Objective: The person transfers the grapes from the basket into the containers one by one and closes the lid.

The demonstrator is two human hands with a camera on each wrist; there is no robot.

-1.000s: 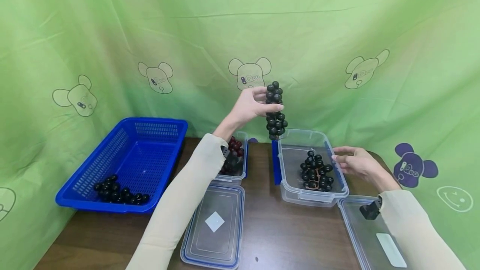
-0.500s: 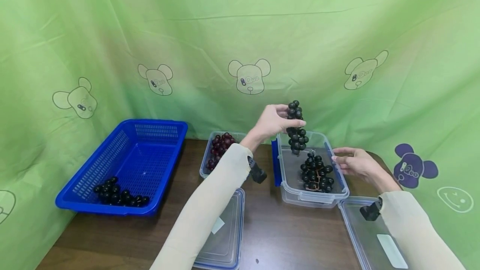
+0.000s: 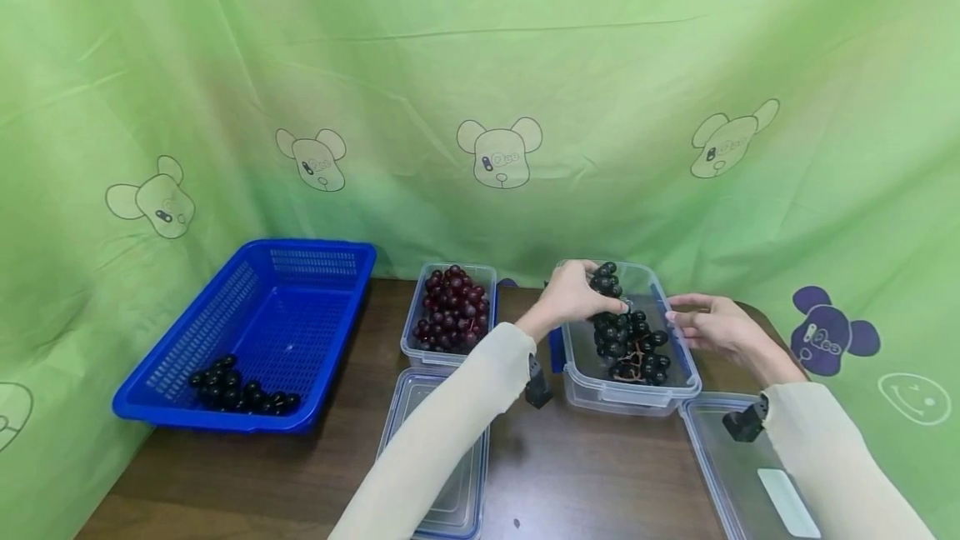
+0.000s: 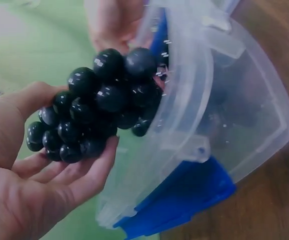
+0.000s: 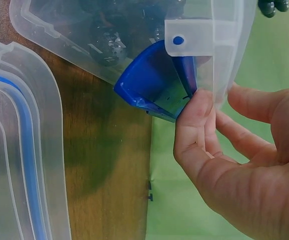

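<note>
My left hand (image 3: 576, 295) grips a bunch of black grapes (image 4: 79, 120) by its upper part, thumb on one side and fingers beneath. The bunch hangs down inside the clear plastic container (image 3: 592, 390), against another black bunch (image 3: 637, 352) with brown stems lying there. Whether the two bunches touch is hard to tell. At the container's right side, my right hand (image 3: 716, 325) holds the wall near the rim, thumb and fingers around it. A blue side latch (image 5: 149, 82) folds outward beside those fingers; a second blue latch (image 4: 184, 195) hangs on the left side.
A smaller clear container (image 3: 408, 344) with dark red grapes stands to the left. Farther left is a blue basket (image 3: 288, 298) with a black bunch (image 3: 240, 390) in its near corner. Two clear lids lie in front, the left lid (image 3: 461, 482) partly under my arm, and the right lid (image 3: 720, 432).
My left hand has carried the black bunch rightward and down, from above the table into the clear container. The red grapes have come into full view. My right hand stays at the wall.
</note>
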